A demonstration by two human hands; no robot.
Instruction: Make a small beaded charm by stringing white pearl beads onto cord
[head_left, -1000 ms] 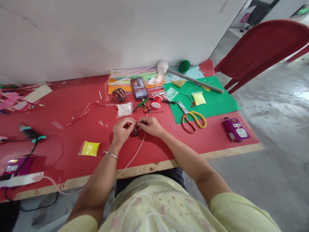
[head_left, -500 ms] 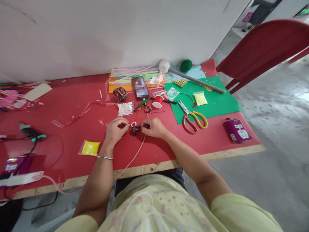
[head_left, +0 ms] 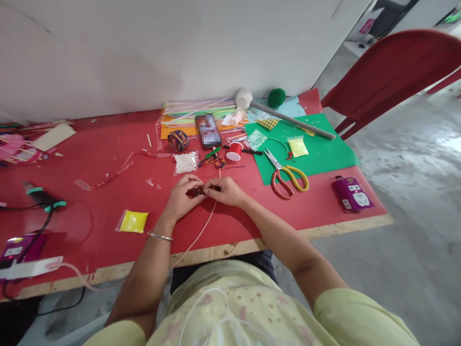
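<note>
My left hand and my right hand meet over the red table, fingertips pinched together on a small multicoloured yarn piece, mostly hidden between the fingers. A thin pink straw runs from under my hands down toward my lap. A bag of white pearl beads lies just beyond my left hand. A red thread spool and a second small yarn piece sit beyond my right hand.
Scissors with orange and yellow handles lie on a green sheet. A yarn ball, straws, a yellow powder bag, a purple power strip, a glue gun and a red chair surround the spot.
My hands were apart half a second ago with the yarn piece and beads showing between them. They have closed together again over it.
</note>
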